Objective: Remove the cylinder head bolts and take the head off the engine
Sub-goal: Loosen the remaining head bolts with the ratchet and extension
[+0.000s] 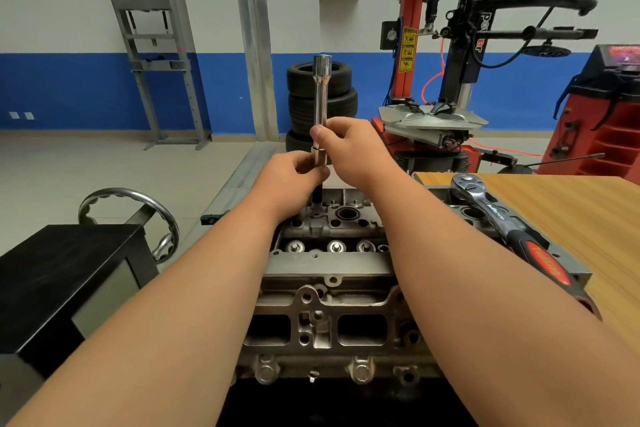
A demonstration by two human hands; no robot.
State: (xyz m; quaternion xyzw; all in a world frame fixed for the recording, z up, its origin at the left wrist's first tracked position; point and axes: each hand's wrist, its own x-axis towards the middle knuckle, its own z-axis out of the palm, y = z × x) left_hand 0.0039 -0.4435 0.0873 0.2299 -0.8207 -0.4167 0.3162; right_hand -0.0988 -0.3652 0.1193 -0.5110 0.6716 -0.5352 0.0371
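In the head view, your two hands meet at the far end of the cylinder head (pixel 329 267), which sits in front of you in the middle. Your left hand (pixel 298 170) curls round the fat bottom part of the long shiny bar (pixel 320 97). Your right hand (pixel 349 146) pinches the bar just above it. The bar stands straight up. A dark rod (pixel 317 199) goes down from it into a hole in the head; I cannot tell if it is a bolt.

If you tip the bar, it may slip off and round the bolt. If your grip goes loose, the parts may fall into the head. The ratchet (pixel 491 210) lies just right of your right arm, and a bump may knock it off.
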